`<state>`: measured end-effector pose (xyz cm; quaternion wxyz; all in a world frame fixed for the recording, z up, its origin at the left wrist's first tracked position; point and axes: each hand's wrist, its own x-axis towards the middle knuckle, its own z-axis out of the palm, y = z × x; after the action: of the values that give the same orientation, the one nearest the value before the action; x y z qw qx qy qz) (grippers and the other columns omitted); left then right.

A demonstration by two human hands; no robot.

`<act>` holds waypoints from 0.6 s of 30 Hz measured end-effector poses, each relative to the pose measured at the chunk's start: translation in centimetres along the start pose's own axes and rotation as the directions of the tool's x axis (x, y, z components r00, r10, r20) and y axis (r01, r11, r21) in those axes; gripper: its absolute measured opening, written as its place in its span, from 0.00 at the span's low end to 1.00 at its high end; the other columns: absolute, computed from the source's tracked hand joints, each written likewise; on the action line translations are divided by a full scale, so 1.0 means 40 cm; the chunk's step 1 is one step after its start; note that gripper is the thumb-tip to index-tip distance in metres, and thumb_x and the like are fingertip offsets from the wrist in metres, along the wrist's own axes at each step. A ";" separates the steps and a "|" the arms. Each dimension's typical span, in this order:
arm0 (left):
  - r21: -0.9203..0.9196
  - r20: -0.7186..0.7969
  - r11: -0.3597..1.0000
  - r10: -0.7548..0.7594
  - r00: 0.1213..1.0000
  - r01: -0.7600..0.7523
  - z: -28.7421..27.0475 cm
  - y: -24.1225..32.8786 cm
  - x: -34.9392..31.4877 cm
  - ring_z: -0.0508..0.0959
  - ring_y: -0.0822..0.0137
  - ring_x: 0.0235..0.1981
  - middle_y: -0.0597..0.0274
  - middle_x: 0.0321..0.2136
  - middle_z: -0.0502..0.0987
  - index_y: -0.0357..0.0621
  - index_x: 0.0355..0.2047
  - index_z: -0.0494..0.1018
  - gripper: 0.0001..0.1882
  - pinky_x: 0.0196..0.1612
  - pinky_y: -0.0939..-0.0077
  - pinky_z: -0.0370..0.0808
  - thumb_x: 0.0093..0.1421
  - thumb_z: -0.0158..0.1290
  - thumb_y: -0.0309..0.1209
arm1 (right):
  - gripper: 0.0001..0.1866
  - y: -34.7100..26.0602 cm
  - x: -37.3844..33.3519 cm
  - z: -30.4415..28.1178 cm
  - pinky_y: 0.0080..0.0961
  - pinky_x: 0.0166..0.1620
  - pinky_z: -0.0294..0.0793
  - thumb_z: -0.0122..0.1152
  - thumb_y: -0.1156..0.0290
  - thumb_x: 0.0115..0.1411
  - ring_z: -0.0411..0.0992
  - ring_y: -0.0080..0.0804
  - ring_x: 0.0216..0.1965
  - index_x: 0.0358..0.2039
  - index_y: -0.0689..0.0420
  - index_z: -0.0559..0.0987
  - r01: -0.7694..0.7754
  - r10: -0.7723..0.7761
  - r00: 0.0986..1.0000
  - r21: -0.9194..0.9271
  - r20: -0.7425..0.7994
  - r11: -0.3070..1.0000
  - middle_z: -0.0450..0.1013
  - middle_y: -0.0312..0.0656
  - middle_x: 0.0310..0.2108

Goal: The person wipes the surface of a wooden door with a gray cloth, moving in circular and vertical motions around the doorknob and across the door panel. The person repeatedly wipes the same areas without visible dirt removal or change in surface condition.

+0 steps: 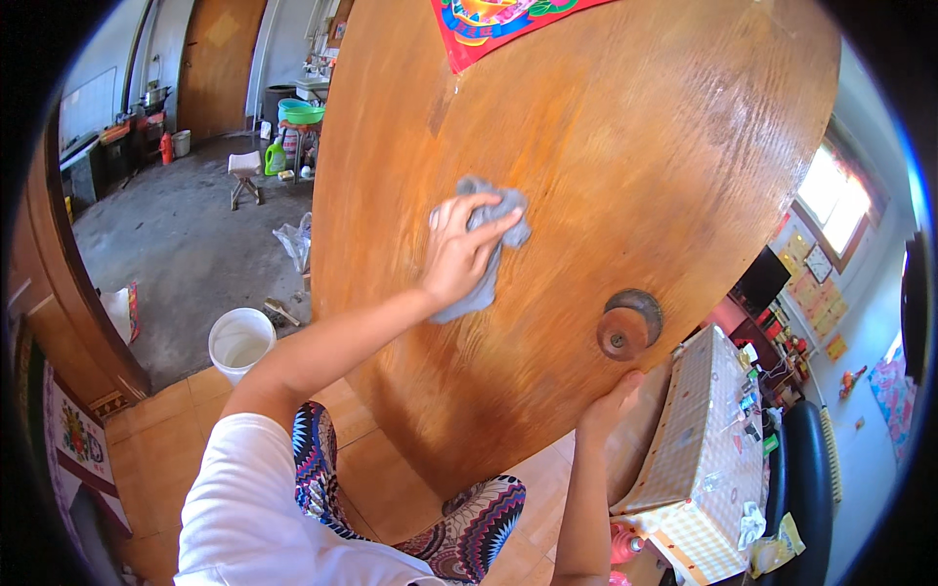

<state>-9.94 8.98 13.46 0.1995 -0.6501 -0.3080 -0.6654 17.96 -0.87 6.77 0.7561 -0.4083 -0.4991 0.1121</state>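
My left hand [459,254] is closed over a crumpled grey cloth [479,296] and presses it against the face of a brown wooden door [547,215]. Damp-looking streaks show on the wood around the cloth. Lower right, my right hand [613,402] grips the door's edge just below the round wooden doorknob [622,333]; some of its fingers are hidden. A red paper decoration [498,21] is stuck to the upper part of the door.
Left of the door, a white bucket [240,342] stands by the tiled floor's edge. Beyond it are a small stool [245,174] and green basins [302,113]. On the right is a table with a checked cloth [718,469], beside a black chair [813,488].
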 end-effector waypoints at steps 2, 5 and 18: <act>0.077 -0.048 0.995 0.069 0.997 -0.065 0.013 0.015 0.108 0.73 0.52 0.56 0.61 0.55 0.77 0.64 0.56 0.83 0.23 0.59 0.58 0.69 0.63 0.60 0.25 | 0.38 0.004 0.004 -0.011 0.30 0.55 0.71 0.40 0.38 0.76 0.72 0.32 0.51 0.53 0.69 0.74 -0.013 0.013 1.000 0.003 0.028 1.000 0.75 0.45 0.50; 0.209 -0.117 0.968 0.167 0.979 -0.140 0.025 0.026 0.321 0.72 0.54 0.57 0.63 0.54 0.77 0.67 0.55 0.83 0.21 0.56 0.58 0.68 0.64 0.59 0.30 | 0.39 0.013 -0.001 -0.016 0.32 0.58 0.69 0.40 0.38 0.76 0.71 0.34 0.55 0.58 0.69 0.72 -0.040 0.040 0.998 0.010 0.057 0.999 0.74 0.47 0.55; 0.142 -0.101 0.973 0.195 0.976 -0.180 0.035 0.037 0.224 0.72 0.52 0.57 0.59 0.53 0.76 0.67 0.60 0.80 0.26 0.60 0.58 0.68 0.64 0.59 0.25 | 0.38 0.010 -0.002 -0.005 0.29 0.53 0.72 0.41 0.39 0.77 0.73 0.30 0.48 0.50 0.68 0.76 0.002 -0.003 1.000 0.050 0.023 0.999 0.77 0.43 0.47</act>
<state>-8.57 10.05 22.49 0.3214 -0.6225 -0.2763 -0.6579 18.19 -0.77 6.36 0.7604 -0.3874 -0.5054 0.1281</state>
